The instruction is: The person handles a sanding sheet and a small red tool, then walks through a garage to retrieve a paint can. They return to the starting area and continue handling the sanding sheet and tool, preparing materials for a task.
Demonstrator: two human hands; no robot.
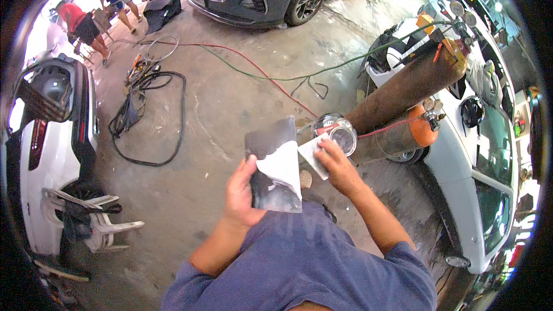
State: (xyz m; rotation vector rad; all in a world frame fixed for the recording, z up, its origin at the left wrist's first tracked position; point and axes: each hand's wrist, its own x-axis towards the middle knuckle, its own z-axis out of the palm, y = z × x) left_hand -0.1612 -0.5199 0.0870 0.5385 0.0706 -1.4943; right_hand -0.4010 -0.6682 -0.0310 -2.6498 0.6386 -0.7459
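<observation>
My left hand grips the edge of a dark rectangular board in front of my body, thumb on its upper face. A thick smear of white putty covers the board's right and middle part. In my right hand is a flat, pale putty spreader, pinched between fingers and thumb. The spreader's edge is beside the board's right side; whether they touch I cannot tell. Just beyond my right hand stands an open metal can, with a red-handled object at its left.
Two gas cylinders, one brown and one orange-topped, lean at the right by a white car. Hoses and a black cable cross the floor. A white plastic chair lies left. Two people walk at the far left.
</observation>
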